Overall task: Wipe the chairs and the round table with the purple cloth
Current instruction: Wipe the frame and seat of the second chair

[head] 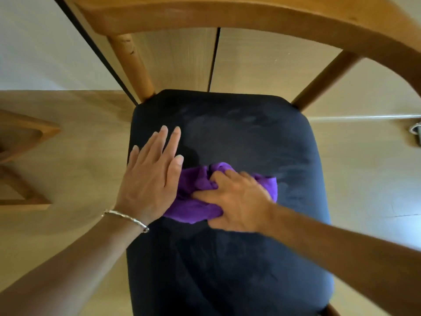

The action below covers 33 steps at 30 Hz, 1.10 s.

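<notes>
A wooden chair with a dark navy seat cushion (239, 258) fills the view below me; its curved wooden backrest (250, 12) arches across the top. A bunched purple cloth (193, 201) lies on the middle of the seat. My right hand (237, 201) grips the cloth, fingers curled into its folds. My left hand (150, 176) lies flat on the seat's left side with straight fingers, its edge touching the cloth. A bracelet sits on my left wrist. Pale streaks show on the cushion behind the cloth.
A light wooden floor (75, 160) surrounds the chair. Part of another wooden furniture frame (22, 142) shows at the left edge. A wall and a pale wood panel with a dark seam (214, 58) stand behind the chair. A small metal fitting (415, 131) sits at the right edge.
</notes>
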Each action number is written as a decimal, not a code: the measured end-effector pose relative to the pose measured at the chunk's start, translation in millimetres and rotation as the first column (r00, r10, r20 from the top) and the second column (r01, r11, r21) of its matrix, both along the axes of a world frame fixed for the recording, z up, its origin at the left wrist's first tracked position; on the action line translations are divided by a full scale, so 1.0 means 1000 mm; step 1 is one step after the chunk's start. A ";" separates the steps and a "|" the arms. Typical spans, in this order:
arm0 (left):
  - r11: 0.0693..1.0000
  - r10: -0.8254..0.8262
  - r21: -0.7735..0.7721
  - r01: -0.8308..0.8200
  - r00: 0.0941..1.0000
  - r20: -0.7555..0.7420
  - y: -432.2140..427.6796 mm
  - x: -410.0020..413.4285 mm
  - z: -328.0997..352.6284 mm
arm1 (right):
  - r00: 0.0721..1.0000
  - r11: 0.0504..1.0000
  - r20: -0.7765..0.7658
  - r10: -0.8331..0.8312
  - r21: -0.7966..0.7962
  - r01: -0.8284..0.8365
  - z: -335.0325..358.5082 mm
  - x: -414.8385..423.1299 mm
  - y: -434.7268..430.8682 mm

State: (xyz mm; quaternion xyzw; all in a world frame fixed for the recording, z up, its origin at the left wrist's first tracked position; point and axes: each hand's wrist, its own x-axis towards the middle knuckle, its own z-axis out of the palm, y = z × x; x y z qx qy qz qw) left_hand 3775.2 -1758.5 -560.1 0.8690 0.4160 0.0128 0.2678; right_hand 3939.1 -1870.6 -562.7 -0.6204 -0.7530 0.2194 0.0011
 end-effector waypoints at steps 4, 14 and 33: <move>0.998 0.051 -0.024 -0.051 0.999 0.007 0.004 0.002 -0.004 | 0.940 0.948 0.202 -0.276 0.218 0.232 0.006 0.068 0.082; 0.996 0.014 -0.087 -0.017 0.999 -0.037 -0.013 0.008 -0.008 | 0.978 0.973 -0.051 -0.201 -0.121 0.194 0.005 -0.016 -0.049; 0.962 -0.273 -0.007 0.273 0.958 -0.086 -0.012 0.084 -0.015 | 0.809 0.765 0.070 -0.584 -0.288 0.577 0.023 0.061 -0.064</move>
